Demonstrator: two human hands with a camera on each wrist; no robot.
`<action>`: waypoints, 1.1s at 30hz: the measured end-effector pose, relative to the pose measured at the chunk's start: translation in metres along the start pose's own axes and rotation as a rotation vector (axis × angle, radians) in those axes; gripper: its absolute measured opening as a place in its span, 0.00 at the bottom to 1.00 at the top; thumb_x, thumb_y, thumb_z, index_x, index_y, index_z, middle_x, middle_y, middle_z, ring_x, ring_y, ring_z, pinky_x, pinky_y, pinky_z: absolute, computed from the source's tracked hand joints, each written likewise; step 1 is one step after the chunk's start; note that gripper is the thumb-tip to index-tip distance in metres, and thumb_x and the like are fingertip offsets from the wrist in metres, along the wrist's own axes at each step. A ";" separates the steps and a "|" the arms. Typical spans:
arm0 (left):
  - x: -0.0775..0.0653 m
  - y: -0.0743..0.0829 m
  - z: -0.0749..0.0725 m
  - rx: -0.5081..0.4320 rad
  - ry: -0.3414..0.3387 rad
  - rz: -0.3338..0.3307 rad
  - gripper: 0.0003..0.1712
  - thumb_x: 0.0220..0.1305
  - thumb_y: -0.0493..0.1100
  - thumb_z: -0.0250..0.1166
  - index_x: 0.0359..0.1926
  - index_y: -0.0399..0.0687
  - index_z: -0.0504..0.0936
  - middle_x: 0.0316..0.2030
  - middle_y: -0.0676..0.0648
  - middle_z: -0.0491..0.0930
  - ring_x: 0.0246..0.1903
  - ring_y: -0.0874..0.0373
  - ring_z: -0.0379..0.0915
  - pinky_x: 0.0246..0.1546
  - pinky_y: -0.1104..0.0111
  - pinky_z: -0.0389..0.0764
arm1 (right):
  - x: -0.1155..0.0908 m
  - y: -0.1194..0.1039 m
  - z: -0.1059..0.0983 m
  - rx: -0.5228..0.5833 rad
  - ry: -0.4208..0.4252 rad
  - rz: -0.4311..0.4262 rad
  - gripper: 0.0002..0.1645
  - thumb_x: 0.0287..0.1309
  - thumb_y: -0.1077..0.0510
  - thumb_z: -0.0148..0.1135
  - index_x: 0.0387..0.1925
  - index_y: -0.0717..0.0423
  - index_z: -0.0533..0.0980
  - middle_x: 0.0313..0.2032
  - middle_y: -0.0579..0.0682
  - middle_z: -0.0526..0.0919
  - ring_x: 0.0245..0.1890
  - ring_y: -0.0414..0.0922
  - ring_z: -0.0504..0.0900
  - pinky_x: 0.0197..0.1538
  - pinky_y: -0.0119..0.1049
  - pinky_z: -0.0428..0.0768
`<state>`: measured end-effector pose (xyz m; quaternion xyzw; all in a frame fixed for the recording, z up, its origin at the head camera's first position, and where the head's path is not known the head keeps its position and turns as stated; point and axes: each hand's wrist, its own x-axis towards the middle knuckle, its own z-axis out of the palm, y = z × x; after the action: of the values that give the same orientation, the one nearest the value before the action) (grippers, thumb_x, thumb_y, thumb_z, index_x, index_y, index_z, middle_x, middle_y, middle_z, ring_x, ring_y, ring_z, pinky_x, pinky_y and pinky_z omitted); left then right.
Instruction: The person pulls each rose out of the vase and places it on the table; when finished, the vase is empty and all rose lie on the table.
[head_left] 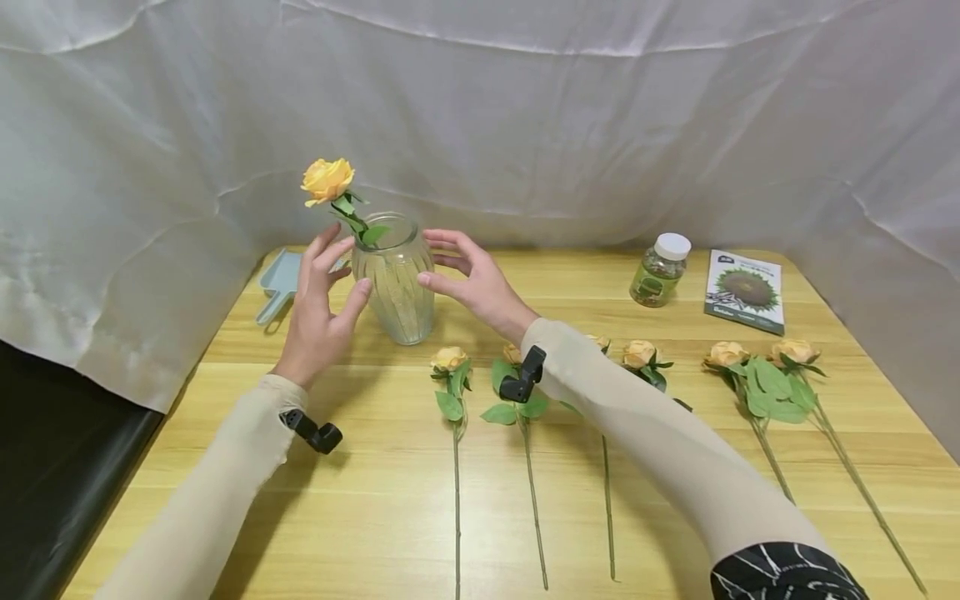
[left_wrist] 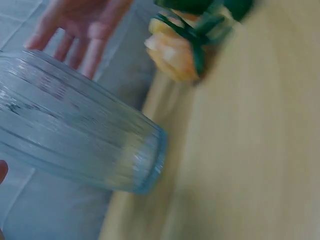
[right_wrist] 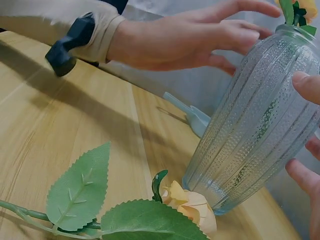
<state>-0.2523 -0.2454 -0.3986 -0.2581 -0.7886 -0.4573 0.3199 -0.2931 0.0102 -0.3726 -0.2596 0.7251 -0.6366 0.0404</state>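
Note:
A clear ribbed glass vase [head_left: 400, 287] stands upright on the table, with one yellow artificial rose [head_left: 327, 181] leaning out of its mouth to the left. My left hand [head_left: 318, 304] is at the vase's left side, fingers spread and thumb toward the glass. On the other side is my right hand [head_left: 476, 283], its fingers loosely extended and its thumb overlapping the vase in the head view. Through the right wrist view, the vase [right_wrist: 255, 120] appears between both hands, and the left fingers [right_wrist: 235, 37] reach toward its rim without curling round it.
Several yellow roses lie in a row, among them one rose [head_left: 450, 360] in front of the vase and a pair [head_left: 795, 352] at the right. A blue dustpan [head_left: 281, 279] lies back left. Toward the back right are a white-capped jar [head_left: 658, 271] and a sunflower-printed packet [head_left: 745, 290].

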 end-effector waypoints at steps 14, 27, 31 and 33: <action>0.037 0.015 -0.002 -0.069 -0.039 -0.153 0.24 0.85 0.42 0.58 0.76 0.50 0.75 0.75 0.44 0.69 0.74 0.52 0.66 0.77 0.53 0.76 | -0.001 0.002 0.001 0.007 -0.012 0.010 0.40 0.72 0.56 0.73 0.79 0.42 0.68 0.78 0.48 0.71 0.77 0.50 0.73 0.78 0.50 0.81; 0.051 0.024 -0.002 -0.088 -0.005 -0.233 0.21 0.86 0.47 0.58 0.71 0.48 0.81 0.68 0.47 0.80 0.68 0.57 0.73 0.72 0.66 0.78 | -0.002 0.002 0.002 0.004 -0.014 0.018 0.40 0.73 0.53 0.73 0.79 0.38 0.68 0.78 0.46 0.71 0.77 0.50 0.73 0.79 0.52 0.79; 0.054 0.022 -0.001 -0.061 -0.030 -0.265 0.21 0.87 0.50 0.56 0.70 0.50 0.82 0.68 0.49 0.81 0.66 0.61 0.70 0.69 0.67 0.75 | -0.002 0.002 0.002 0.000 -0.012 0.014 0.39 0.73 0.52 0.73 0.79 0.37 0.68 0.78 0.46 0.71 0.77 0.50 0.73 0.79 0.52 0.79; 0.054 0.021 0.001 -0.047 -0.041 -0.277 0.22 0.87 0.52 0.56 0.71 0.51 0.83 0.68 0.49 0.82 0.66 0.61 0.69 0.69 0.66 0.74 | -0.002 0.002 0.002 -0.004 -0.009 0.012 0.39 0.73 0.52 0.73 0.79 0.37 0.68 0.78 0.47 0.71 0.76 0.50 0.73 0.78 0.52 0.80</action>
<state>-0.2738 -0.2294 -0.3471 -0.1632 -0.8123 -0.5099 0.2315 -0.2915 0.0093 -0.3755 -0.2584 0.7277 -0.6337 0.0470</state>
